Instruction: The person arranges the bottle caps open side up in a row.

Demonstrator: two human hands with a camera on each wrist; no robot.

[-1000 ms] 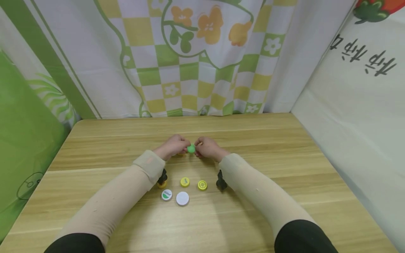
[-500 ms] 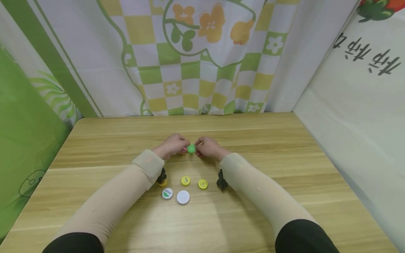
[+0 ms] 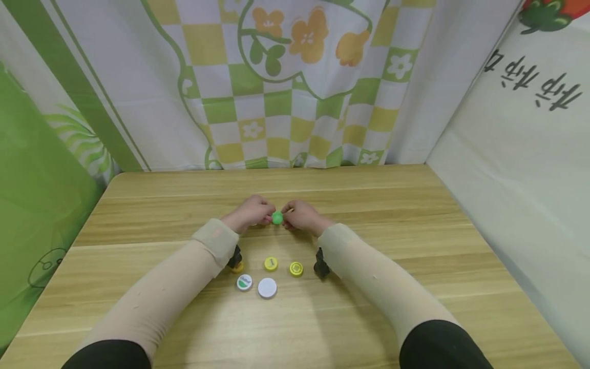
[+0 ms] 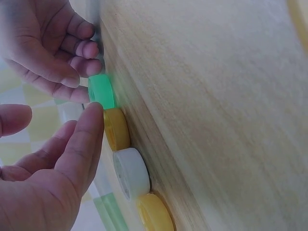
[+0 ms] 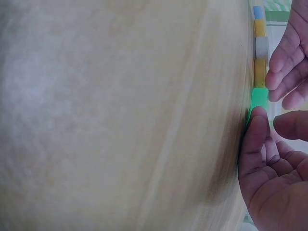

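A green bottle cap sits on the table between my two hands. It ends a row with a yellow cap, a white cap, another yellow cap and, at the far end, a blue cap. My left hand reaches over the row, its straight fingertips right where the green and yellow caps meet, thumb held apart. On the other side, my right hand has a fingertip against the green cap's edge; its thumb stands off and the other fingers are loosely bent.
Nearer on the wooden table lie two yellow caps, one left of the other, a plain white cap and a white cap with green print. An orange cap shows partly beneath the left wrist camera. Curtains close off the back.
The green cap and my right hand have shifted slightly left, toward the row. My left hand stays almost where it was, and the nearer caps have not moved.
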